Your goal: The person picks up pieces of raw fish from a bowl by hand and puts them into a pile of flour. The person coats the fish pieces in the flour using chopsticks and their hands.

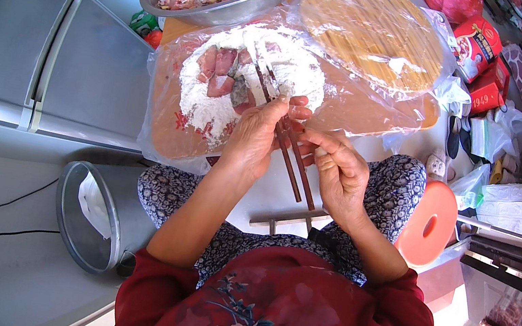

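My left hand [262, 129] grips a pair of dark brown chopsticks [289, 168], their flour-whitened tips pointing away over the table. Under those tips spreads a heap of white flour [200, 109] on clear plastic sheeting. Several raw fish pieces [225, 61] lie in the flour, one with grey skin [240, 92] close to my left hand. Just right of the chopsticks is my right hand [342, 174], thumb bent against its fingers and fingertips close to the left hand's fingers. Whether it pinches anything small is hidden.
Beyond the flour stands a metal basin [202, 16] heaped with cut fish. A round wooden board [376, 32] under plastic lies on the table [382, 116]. Left are a refrigerator [100, 69] and a grey bin [114, 221]; right, an orange stool [432, 204], shoes and bags.
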The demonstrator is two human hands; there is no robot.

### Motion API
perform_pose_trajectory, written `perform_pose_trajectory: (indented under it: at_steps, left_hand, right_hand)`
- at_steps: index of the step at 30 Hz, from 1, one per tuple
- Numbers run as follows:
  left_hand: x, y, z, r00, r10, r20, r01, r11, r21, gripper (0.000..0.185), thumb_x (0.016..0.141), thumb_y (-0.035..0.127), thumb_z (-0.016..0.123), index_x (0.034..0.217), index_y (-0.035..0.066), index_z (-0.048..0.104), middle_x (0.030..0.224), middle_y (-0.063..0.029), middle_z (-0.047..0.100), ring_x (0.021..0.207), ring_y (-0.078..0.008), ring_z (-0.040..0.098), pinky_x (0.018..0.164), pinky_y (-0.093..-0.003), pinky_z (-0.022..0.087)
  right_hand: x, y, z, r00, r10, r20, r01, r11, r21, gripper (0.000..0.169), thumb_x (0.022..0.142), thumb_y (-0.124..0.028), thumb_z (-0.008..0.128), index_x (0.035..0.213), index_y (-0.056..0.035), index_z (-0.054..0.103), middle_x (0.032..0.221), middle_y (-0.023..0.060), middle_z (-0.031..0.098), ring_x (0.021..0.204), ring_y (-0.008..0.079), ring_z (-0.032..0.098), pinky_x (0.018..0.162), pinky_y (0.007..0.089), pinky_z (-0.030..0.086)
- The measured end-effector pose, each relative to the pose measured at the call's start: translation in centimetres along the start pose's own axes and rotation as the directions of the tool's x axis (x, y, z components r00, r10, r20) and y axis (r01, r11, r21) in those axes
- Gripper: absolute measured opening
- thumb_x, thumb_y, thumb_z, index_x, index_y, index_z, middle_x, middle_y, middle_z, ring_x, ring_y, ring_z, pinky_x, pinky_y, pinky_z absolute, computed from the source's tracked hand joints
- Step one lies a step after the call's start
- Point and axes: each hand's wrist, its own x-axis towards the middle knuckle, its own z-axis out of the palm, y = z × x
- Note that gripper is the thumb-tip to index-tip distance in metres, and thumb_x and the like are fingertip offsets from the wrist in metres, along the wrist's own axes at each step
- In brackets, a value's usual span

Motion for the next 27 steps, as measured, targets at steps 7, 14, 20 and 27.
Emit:
perform_pose_trajectory:
  at_steps: [7, 14, 20, 27]
  left_hand:
    - [-0.4, 0.0, -0.1, 0.993, 0.114, -0.040, -0.107, 0.984, 0.145, 0.031, 0.085, 0.025, 0.044, 0.098, -0.001, 0.057, 0.099, -0.0065, 0.059, 0.081, -0.0123, 0.056, 0.069, -0.0297, 0.046]
    - [-0.7, 1.5, -2.3, 0.995, 0.067, -0.078, -0.049, 0.975, 0.217, 0.036, 0.086, 0.027, 0.043, 0.093, -0.004, 0.059, 0.097, -0.0092, 0.059, 0.056, -0.0106, 0.050, 0.052, -0.0228, 0.039]
    - [-1.3, 2.7, -3.7, 0.990, -0.139, 0.008, 0.137, 0.984, 0.116, 0.035, 0.085, 0.028, 0.045, 0.081, -0.004, 0.060, 0.098, -0.0119, 0.059, 0.039, -0.0075, 0.035, 0.036, -0.0219, 0.030]
    - [-2.3, 3.5, -4.7, 0.989, -0.111, 0.101, 0.100, 0.989, 0.105, 0.036, 0.087, 0.025, 0.042, 0.073, -0.004, 0.059, 0.100, -0.0145, 0.059, 0.037, -0.0050, 0.030, 0.035, -0.0200, 0.026]
  right_hand:
    - [-0.4, 0.3, 2.1, 0.944, 0.322, 0.068, -0.328, 0.905, 0.272, 0.039, 0.077, 0.006, 0.056, 0.114, -0.0009, 0.046, 0.085, 0.0056, 0.059, 0.071, 0.0078, 0.055, 0.055, 0.0189, 0.046]
    - [1.0, -0.5, -0.1, 0.868, 0.496, 0.006, -0.495, 0.865, 0.084, 0.031, 0.081, 0.000, 0.052, 0.112, -0.0022, 0.051, 0.082, 0.0045, 0.059, 0.067, 0.0076, 0.057, 0.053, 0.0180, 0.046]
    - [1.7, 0.1, -1.1, 0.989, 0.065, 0.136, -0.022, 0.956, -0.292, 0.035, 0.080, 0.003, 0.048, 0.114, -0.0049, 0.051, 0.080, 0.0098, 0.060, 0.059, 0.0160, 0.054, 0.057, 0.0248, 0.046]
    - [3.2, 0.6, -1.4, 0.927, -0.043, 0.372, 0.294, 0.699, -0.652, 0.047, 0.070, 0.011, 0.049, 0.113, -0.0058, 0.052, 0.086, 0.0177, 0.059, 0.061, 0.0271, 0.057, 0.061, 0.0301, 0.047]
